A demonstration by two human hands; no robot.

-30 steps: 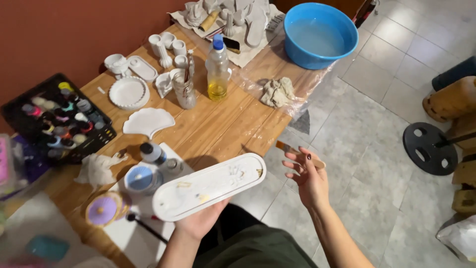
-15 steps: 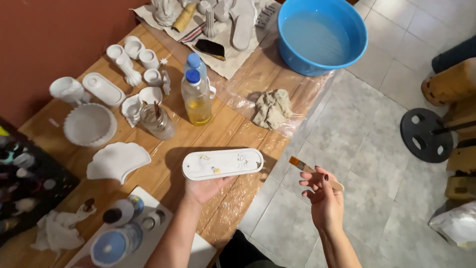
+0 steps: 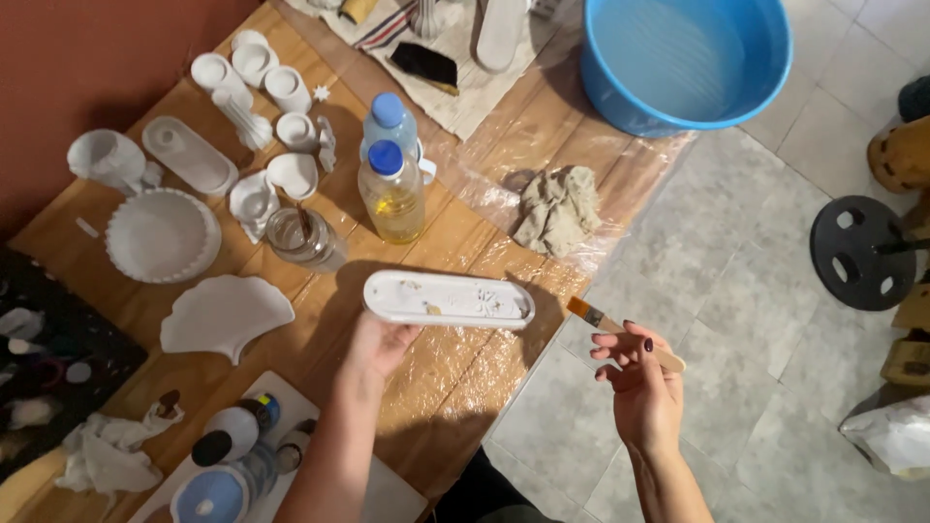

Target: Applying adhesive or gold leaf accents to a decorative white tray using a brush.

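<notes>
My left hand (image 3: 376, 344) holds a long white oval tray (image 3: 448, 298) from below, level over the wooden table (image 3: 465, 232); the tray's inside has small paint smudges. My right hand (image 3: 639, 383) is off the table's edge, over the tiled floor, gripping a small brush (image 3: 605, 323) with a wooden handle and an orange ferrule that points toward the tray's right end. The brush tip stays a little short of the tray.
Two plastic bottles (image 3: 389, 189) with blue caps, a glass jar (image 3: 302, 236), several white cast pieces (image 3: 163, 232), a crumpled rag (image 3: 559, 206) and a blue basin (image 3: 683, 60) stand on the table. Paint pots (image 3: 228, 465) sit near me. A black weight plate (image 3: 857, 254) lies on the floor.
The view has swung left to right and nearer the table's far end. My left hand has carried the tray up and forward, now seen edge-on; my right hand with the brush moved closer to it.
</notes>
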